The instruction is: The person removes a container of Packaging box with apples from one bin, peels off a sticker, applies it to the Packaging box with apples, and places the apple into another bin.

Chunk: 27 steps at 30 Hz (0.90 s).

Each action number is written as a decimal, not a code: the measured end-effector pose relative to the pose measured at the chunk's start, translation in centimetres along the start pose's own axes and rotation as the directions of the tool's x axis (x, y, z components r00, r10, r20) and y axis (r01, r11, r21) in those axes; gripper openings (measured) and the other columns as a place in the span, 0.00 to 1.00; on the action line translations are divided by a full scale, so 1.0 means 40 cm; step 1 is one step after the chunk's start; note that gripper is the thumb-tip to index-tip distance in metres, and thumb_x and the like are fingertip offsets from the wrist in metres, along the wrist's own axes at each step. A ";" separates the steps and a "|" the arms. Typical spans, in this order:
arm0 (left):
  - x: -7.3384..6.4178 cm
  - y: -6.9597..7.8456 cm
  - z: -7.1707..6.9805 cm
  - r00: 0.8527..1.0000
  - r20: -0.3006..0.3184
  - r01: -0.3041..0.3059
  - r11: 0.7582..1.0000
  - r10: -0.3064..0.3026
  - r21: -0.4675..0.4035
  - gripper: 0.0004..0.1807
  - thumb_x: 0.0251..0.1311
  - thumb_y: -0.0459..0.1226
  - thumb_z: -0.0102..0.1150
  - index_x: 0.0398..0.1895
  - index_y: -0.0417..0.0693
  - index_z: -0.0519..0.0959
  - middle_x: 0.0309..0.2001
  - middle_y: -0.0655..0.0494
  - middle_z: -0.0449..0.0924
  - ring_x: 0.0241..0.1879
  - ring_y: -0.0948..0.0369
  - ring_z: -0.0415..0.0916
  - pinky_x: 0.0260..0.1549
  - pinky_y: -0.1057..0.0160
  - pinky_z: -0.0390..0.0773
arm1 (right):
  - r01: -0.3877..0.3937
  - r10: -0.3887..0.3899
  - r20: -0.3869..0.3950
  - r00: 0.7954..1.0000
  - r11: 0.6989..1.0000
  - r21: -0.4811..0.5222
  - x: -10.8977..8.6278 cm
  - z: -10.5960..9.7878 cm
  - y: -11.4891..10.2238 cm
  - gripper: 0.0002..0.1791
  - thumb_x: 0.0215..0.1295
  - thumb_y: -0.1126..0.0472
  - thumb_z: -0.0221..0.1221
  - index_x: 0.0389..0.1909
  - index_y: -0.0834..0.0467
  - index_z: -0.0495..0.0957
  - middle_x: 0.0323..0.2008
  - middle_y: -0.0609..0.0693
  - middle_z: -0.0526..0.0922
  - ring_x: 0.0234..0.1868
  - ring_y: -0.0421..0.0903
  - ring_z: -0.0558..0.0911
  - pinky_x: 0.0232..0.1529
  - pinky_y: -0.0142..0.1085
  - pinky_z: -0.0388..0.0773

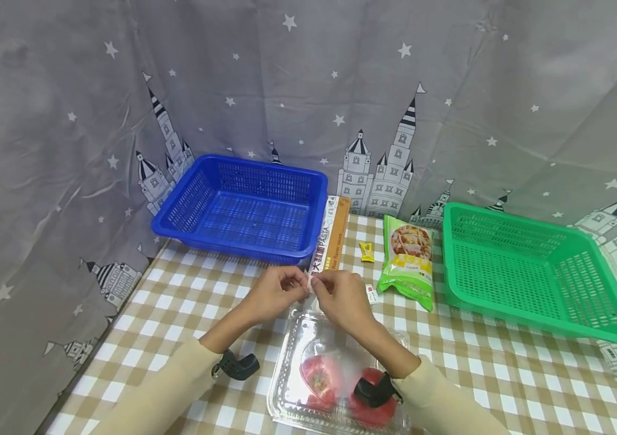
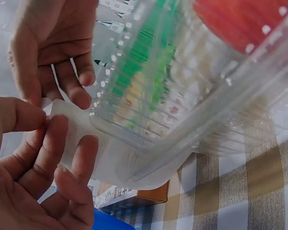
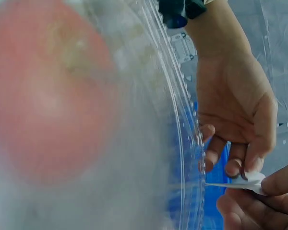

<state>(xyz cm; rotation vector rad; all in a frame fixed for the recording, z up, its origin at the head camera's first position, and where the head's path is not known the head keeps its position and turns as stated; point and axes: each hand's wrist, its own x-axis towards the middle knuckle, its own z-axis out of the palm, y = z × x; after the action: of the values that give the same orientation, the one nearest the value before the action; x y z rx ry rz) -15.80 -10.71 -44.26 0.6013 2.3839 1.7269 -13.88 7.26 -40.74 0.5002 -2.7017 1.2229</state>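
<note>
A clear plastic clamshell box (image 1: 286, 386) stands on the checked cloth, tilted in no visible way, with a red round fruit (image 1: 320, 377) and a second one (image 1: 374, 414) showing through it. At its far edge a white label-like sheet (image 2: 81, 125) clings to the plastic. My left hand (image 1: 277, 294) pinches the sheet's free edge between thumb and fingertips. Close beside it, my right hand (image 1: 344, 300) pinches the same edge, seen as a thin white strip (image 3: 237, 186) in the right wrist view. The fruits are blurred there.
Behind the hands lie a pasta box (image 1: 335, 232), a small yellow packet (image 1: 366, 251) and a green food bag (image 1: 408, 260). A white packet (image 1: 371, 294) lies by the right hand. The blue basket (image 1: 243, 251) stands back left, the green basket (image 1: 531, 323) right.
</note>
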 end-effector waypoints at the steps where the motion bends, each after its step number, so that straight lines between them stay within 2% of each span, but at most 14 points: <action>1: 0.000 -0.001 -0.001 1.000 0.000 0.006 1.000 -0.006 -0.015 0.02 0.58 0.27 0.57 0.30 0.39 0.79 0.27 0.54 0.81 0.28 0.54 0.80 0.29 0.60 0.80 | -0.005 0.005 -0.003 1.000 1.000 0.018 0.000 -0.002 0.002 0.08 0.64 0.64 0.60 0.35 0.61 0.87 0.21 0.46 0.84 0.15 0.33 0.75 0.17 0.31 0.71; 7: -0.013 -0.018 -0.011 0.996 -0.047 0.079 0.995 -0.082 -0.053 0.02 0.58 0.26 0.55 0.31 0.38 0.78 0.27 0.50 0.82 0.29 0.51 0.81 0.34 0.46 0.81 | -0.024 0.028 -0.045 0.999 0.995 0.094 -0.004 -0.019 0.019 0.08 0.65 0.66 0.59 0.34 0.64 0.86 0.19 0.49 0.84 0.14 0.32 0.77 0.18 0.32 0.73; 12: -0.031 -0.045 -0.024 0.981 -0.083 0.169 0.984 -0.174 -0.064 0.02 0.59 0.27 0.55 0.31 0.37 0.77 0.27 0.51 0.81 0.30 0.51 0.80 0.34 0.51 0.81 | -0.020 0.033 -0.129 0.991 0.995 0.102 -0.012 -0.042 0.042 0.06 0.64 0.68 0.60 0.32 0.64 0.86 0.20 0.48 0.83 0.19 0.36 0.79 0.25 0.34 0.77; 16: -0.044 -0.073 -0.038 0.967 -0.109 0.226 0.973 -0.230 -0.047 0.03 0.56 0.27 0.54 0.29 0.37 0.77 0.27 0.50 0.81 0.30 0.51 0.80 0.31 0.59 0.81 | -0.030 0.057 -0.184 0.981 0.989 0.146 -0.021 -0.067 0.060 0.06 0.64 0.69 0.60 0.33 0.64 0.86 0.22 0.50 0.83 0.21 0.40 0.80 0.23 0.34 0.77; 19: -0.053 -0.094 -0.048 0.951 -0.140 0.279 0.960 -0.275 0.006 0.03 0.55 0.28 0.54 0.28 0.38 0.78 0.26 0.50 0.81 0.28 0.53 0.80 0.30 0.62 0.79 | -0.036 0.076 -0.208 0.975 0.981 0.192 -0.031 -0.087 0.072 0.06 0.65 0.69 0.60 0.37 0.64 0.85 0.21 0.51 0.83 0.20 0.44 0.80 0.20 0.33 0.77; 22: -0.063 -0.109 -0.056 0.938 -0.168 0.323 0.940 -0.303 0.106 0.04 0.54 0.29 0.54 0.26 0.40 0.78 0.22 0.52 0.79 0.25 0.57 0.77 0.30 0.62 0.77 | -0.042 0.096 -0.209 0.973 0.967 0.251 -0.046 -0.103 0.081 0.09 0.65 0.71 0.59 0.42 0.62 0.85 0.22 0.52 0.82 0.19 0.47 0.80 0.18 0.33 0.77; 24: -0.070 -0.117 -0.059 0.932 -0.187 0.345 0.919 -0.310 0.191 0.04 0.54 0.31 0.54 0.25 0.42 0.78 0.19 0.55 0.76 0.22 0.59 0.74 0.27 0.62 0.74 | -0.040 0.102 -0.201 0.974 0.956 0.292 -0.059 -0.114 0.077 0.11 0.65 0.73 0.58 0.45 0.63 0.84 0.23 0.54 0.82 0.19 0.47 0.80 0.19 0.33 0.78; 27: -0.078 -0.125 -0.063 0.925 -0.209 0.368 0.882 -0.316 0.294 0.05 0.54 0.32 0.54 0.23 0.45 0.77 0.17 0.57 0.73 0.19 0.60 0.70 0.22 0.62 0.69 | -0.014 0.083 -0.207 0.975 0.949 0.316 -0.080 -0.140 0.041 0.11 0.63 0.78 0.56 0.43 0.66 0.82 0.28 0.58 0.82 0.20 0.49 0.80 0.20 0.35 0.79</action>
<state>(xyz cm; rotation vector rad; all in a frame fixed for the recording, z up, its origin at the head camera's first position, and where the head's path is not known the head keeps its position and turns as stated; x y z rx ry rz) -15.00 -15.46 -48.46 0.0599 2.7078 1.2804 -11.54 13.24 -38.99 0.3107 -2.3623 1.6278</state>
